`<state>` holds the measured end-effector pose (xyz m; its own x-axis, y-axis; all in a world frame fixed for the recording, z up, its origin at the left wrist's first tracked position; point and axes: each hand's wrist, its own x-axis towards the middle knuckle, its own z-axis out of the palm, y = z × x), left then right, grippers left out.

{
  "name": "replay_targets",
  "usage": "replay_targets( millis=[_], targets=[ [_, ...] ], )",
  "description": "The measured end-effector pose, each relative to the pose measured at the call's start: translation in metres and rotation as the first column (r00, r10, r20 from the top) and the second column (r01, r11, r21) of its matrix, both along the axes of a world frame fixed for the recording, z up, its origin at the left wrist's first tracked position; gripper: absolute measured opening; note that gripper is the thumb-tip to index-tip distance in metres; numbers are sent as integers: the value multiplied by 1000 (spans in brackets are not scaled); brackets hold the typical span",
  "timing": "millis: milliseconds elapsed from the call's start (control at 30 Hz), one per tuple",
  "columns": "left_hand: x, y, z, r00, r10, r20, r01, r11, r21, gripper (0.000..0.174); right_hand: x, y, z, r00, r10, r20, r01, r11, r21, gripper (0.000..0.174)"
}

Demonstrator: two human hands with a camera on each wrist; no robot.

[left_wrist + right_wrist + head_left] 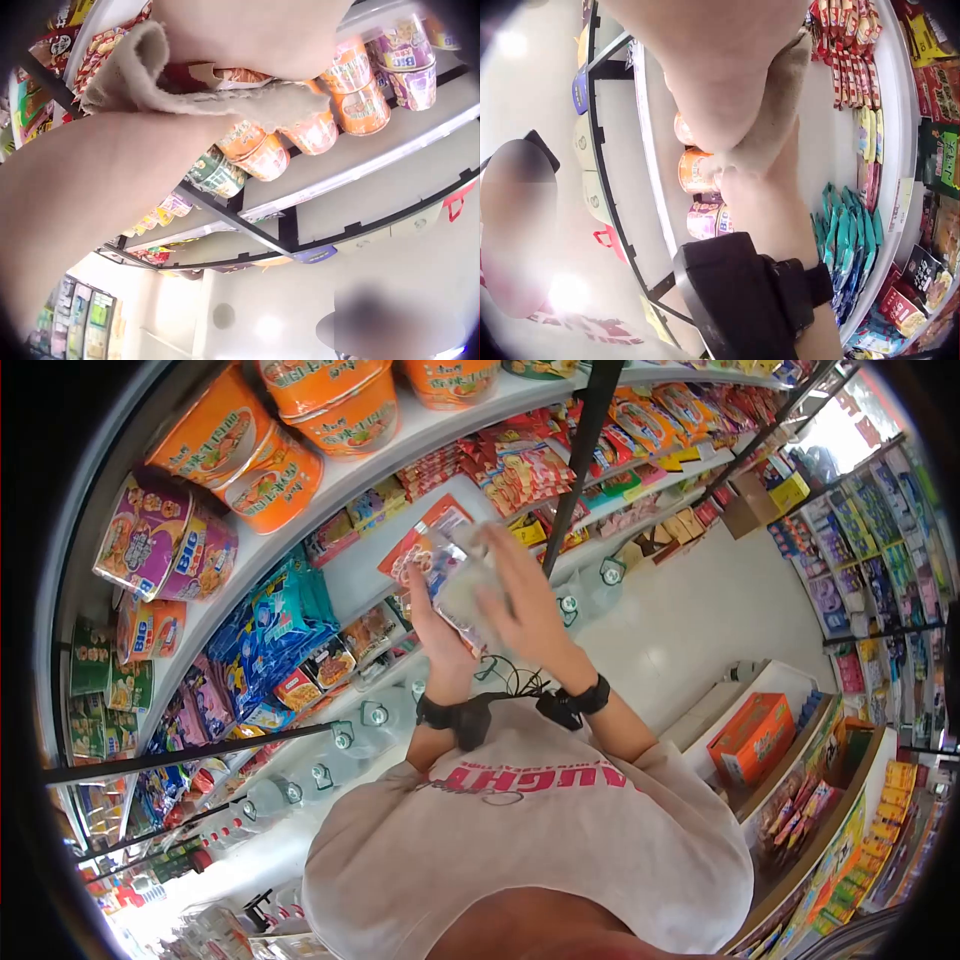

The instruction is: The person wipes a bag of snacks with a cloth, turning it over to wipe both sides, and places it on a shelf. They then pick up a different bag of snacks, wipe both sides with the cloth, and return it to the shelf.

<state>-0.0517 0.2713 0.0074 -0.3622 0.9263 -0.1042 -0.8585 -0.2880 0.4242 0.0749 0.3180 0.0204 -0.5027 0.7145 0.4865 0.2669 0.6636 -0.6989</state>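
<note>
In the head view, my left hand (443,645) holds a red and white packet (408,552) by its lower left side, thumb along the edge. A greyish-beige cloth (470,595) lies over the packet's right part, gripped between the thumb and fingers of my right hand (530,600); both are blurred by motion. The left wrist view shows the cloth (139,71) folded between my left hand (255,34) and the other arm. In the right wrist view the cloth (776,105) hangs beside my right hand (712,67); the packet is hidden there.
A curved shelf (375,465) with orange noodle cups (220,430) and purple cups (150,535) stands at the left. Blue-green bags (285,610) lie below it. Large water bottles (370,725) stand low by the shelf. An orange box (750,735) sits at the right.
</note>
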Motion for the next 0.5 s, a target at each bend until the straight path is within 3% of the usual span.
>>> replay_targets(
  millis=[33, 67, 100, 133, 167, 233, 267, 367, 500],
  targets=[
    [6, 0, 9, 1000, 11, -11, -11, 1000, -29, 52, 5, 9, -10, 999, -47, -28, 39, 965, -260, 54],
    [12, -1, 21, 999, 24, -22, -25, 998, -55, 51, 11, 16, -20, 994, -98, -44, 63, 864, -499, 53],
    [16, -1, 28, 999, 42, -33, -44, 996, -78, 50, 22, 17, -32, 985, -52, -162, -55, 805, -591, 51],
    [12, 1, 24, 988, 19, -156, -38, 992, -120, 49, 32, 18, -41, 958, -13, -286, -186, 733, -655, 49],
    [6, 2, 14, 961, -8, -275, -40, 985, -165, 48, 38, 18, -50, 913, 11, -408, -319, 644, -696, 47],
    [-4, 3, 11, 875, -79, -477, -50, 966, -253, 45, 41, 3, -29, 882, -19, -470, -352, 635, -687, 47],
    [-6, 4, 12, 863, -86, -498, -42, 970, -240, 44, 44, -2, -21, 866, -39, -498, -366, 628, -687, 46],
    [2, 2, 27, 827, -128, -548, -33, 961, -274, 40, 52, 0, -18, 929, -78, -361, -195, 726, -660, 46],
    [1, 6, 7, 697, -227, -680, 83, 968, -237, 43, 65, 8, -27, 940, -163, -301, -83, 746, -660, 42]
  ],
)
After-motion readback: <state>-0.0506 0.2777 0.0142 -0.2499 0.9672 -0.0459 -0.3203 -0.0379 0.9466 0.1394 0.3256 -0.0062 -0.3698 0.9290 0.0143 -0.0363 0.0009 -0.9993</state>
